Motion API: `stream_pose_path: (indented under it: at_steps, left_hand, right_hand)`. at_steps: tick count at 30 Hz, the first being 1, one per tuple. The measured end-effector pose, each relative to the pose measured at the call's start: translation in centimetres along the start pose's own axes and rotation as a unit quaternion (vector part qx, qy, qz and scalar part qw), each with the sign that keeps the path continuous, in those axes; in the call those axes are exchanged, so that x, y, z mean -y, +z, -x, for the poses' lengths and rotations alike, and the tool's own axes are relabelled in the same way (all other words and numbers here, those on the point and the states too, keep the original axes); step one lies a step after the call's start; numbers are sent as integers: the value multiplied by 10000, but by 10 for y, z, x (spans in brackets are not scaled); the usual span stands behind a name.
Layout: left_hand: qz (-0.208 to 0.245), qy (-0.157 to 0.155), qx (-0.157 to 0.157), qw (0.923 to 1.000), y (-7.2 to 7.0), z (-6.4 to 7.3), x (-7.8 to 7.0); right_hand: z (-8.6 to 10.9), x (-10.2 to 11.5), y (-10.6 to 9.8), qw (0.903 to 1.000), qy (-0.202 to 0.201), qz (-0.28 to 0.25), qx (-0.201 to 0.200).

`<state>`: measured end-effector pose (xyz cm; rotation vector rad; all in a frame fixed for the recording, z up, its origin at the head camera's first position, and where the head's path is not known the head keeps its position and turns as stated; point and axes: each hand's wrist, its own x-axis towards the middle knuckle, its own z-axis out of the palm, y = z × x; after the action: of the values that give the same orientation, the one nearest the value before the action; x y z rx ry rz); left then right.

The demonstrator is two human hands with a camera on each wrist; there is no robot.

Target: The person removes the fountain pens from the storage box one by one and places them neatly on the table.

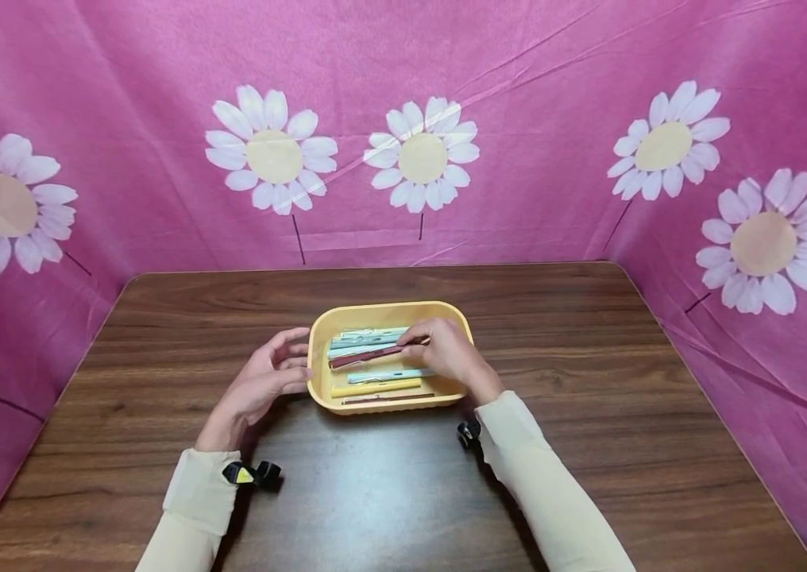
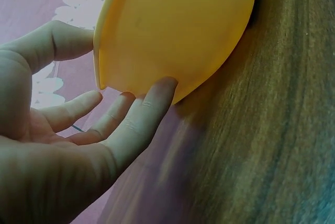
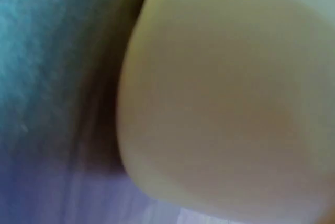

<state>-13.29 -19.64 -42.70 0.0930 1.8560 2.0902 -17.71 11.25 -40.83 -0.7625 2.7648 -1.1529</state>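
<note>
A yellow plastic basket [image 1: 375, 409] with rounded corners holds several pens. My right hand [image 1: 449, 353] reaches into its right side and pinches one end of a dark red pen [image 1: 364, 357], whose other end points left over the basket floor. At the basket's left end, my left hand [image 1: 260, 385] touches the outer wall with fairly straight, spread fingers. The left wrist view shows fingertips [image 2: 162, 90] against the yellow wall [image 2: 178, 25]. In the right wrist view the basket wall [image 3: 220, 103] is close and blurred, and the right fingers are out of sight.
Pale green and blue pens [image 1: 368, 340] lie at the back of the basket. Nearer the front are a light blue pen [image 1: 382, 376], a yellow pen [image 1: 375, 388] and a thin dark red one [image 1: 389, 398]. A pink flowered cloth [image 1: 346, 48] hangs around the wooden table [image 1: 554, 318].
</note>
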Motion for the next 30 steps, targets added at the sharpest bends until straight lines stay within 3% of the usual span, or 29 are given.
stream_pose_path:
  at_steps: [14,22,30]
  left_hand:
    - [115,102,203,9997,1,-2,2]
    - [115,154,119,9997,-2,1,-1]
    - [94,36,32,9999,1,1,2]
  right_hand:
    - [10,-5,-19,9979,-43,106,-639]
    - [5,-6,-32,9957,-121,-65,-914]
    - [11,-15,-45,9924,70,-257,-1197]
